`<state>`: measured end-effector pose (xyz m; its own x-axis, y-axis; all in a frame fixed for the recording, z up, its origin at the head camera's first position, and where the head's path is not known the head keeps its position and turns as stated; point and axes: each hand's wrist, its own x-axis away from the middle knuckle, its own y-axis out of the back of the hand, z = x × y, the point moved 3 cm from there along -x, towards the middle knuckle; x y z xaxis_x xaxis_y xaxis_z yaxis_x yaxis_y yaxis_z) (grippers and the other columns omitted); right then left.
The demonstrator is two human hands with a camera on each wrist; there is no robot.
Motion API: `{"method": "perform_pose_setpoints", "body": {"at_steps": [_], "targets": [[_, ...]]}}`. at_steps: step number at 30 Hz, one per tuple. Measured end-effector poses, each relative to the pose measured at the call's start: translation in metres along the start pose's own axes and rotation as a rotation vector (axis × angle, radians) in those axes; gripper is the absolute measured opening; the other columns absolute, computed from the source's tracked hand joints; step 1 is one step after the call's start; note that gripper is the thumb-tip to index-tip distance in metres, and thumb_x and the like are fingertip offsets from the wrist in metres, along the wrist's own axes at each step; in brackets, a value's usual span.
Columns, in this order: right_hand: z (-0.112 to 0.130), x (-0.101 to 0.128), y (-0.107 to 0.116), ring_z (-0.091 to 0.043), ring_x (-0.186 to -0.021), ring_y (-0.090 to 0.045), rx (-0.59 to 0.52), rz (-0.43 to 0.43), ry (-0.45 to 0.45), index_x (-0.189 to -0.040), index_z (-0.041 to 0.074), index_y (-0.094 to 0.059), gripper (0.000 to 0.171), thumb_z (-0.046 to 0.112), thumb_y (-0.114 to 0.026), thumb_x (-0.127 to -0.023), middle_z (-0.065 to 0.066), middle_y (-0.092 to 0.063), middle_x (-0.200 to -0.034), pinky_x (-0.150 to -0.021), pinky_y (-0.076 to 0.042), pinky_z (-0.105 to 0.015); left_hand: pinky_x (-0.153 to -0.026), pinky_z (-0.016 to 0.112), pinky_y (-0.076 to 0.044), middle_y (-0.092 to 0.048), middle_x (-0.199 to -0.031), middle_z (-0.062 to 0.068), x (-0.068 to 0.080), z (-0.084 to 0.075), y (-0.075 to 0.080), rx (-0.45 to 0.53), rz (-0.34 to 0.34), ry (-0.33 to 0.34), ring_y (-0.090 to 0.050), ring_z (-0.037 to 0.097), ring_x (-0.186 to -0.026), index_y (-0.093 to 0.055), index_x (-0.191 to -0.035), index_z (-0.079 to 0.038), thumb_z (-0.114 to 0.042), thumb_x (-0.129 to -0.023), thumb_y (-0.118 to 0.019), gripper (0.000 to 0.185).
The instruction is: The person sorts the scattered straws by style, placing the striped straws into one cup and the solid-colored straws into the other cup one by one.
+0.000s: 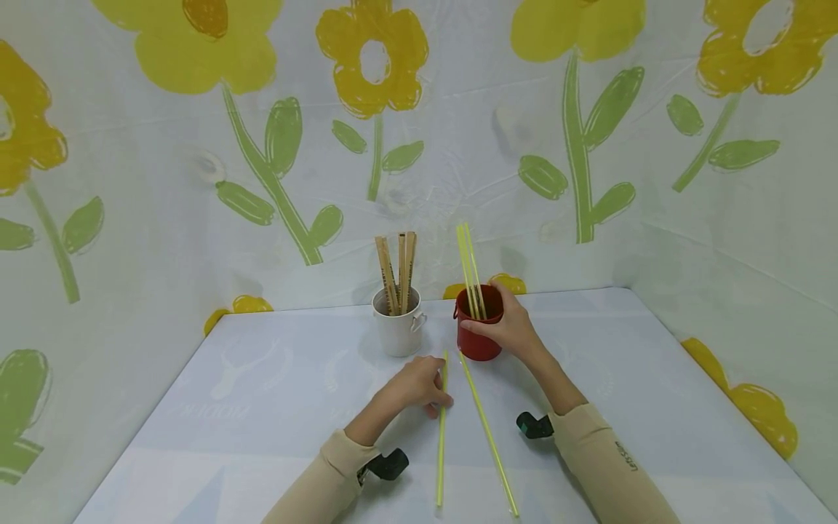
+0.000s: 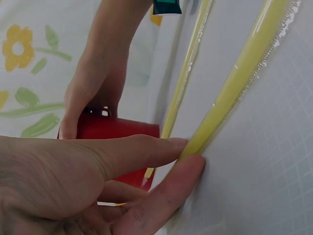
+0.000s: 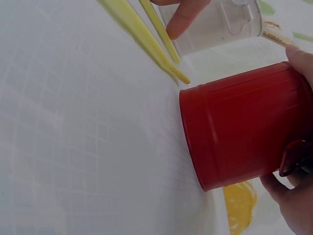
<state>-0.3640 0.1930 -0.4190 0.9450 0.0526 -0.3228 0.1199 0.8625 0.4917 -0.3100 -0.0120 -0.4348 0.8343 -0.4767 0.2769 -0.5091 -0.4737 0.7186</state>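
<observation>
A long, thin yellow straw (image 1: 441,429) lies flat on the worktop, its far end pinched between the left hand's (image 1: 415,386) thumb and fingers. A second yellow straw (image 1: 487,433) lies flat just right of that grip, slanting away to the right, its far end close to the base of the red bucket (image 1: 479,338). The bucket stands upright in the right hand's (image 1: 507,327) grip, with more yellow straws (image 1: 470,269) standing up from it.
</observation>
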Motion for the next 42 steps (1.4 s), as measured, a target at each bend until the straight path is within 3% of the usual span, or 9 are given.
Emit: {"method": "perform_pose_setpoints", "body": {"at_steps": [15,26,42], "targets": [[0.0005,0.0003,0.0006,-0.032,-0.129,-0.048,0.003,-0.002,-0.006,-0.15,0.01,-0.029,0.096,0.038,-0.084,-0.076,-0.01,-0.048,-0.142,-0.097,-0.051,-0.053,-0.07,0.024,-0.052,-0.062,-0.075,0.004,0.0016,-0.0003,0.0009,-0.014,0.004,0.001,-0.069,0.015,-0.055,-0.051,-0.138,0.002,-0.011,-0.08,-0.081,0.067],[0.0015,0.0005,0.0002,-0.031,-0.13,-0.048,0.008,0.005,-0.013,-0.149,0.014,-0.03,0.094,0.038,-0.084,-0.076,-0.01,-0.048,-0.142,-0.097,-0.051,-0.052,-0.055,0.024,-0.055,-0.061,-0.077,0.006,0.0013,-0.0001,-0.0005,0.025,-0.006,0.026,-0.068,0.015,-0.054,-0.049,-0.14,0.001,-0.006,-0.081,-0.078,0.066],[0.0024,0.0011,0.0,-0.03,-0.13,-0.048,0.006,0.002,-0.002,-0.148,0.014,-0.031,0.093,0.038,-0.084,-0.075,-0.01,-0.049,-0.141,-0.096,-0.052,-0.052,-0.058,0.022,-0.052,-0.061,-0.075,0.005,0.0008,0.0005,-0.0004,0.008,-0.007,0.015,-0.068,0.014,-0.054,-0.05,-0.139,0.002,-0.007,-0.082,-0.076,0.064]]}}
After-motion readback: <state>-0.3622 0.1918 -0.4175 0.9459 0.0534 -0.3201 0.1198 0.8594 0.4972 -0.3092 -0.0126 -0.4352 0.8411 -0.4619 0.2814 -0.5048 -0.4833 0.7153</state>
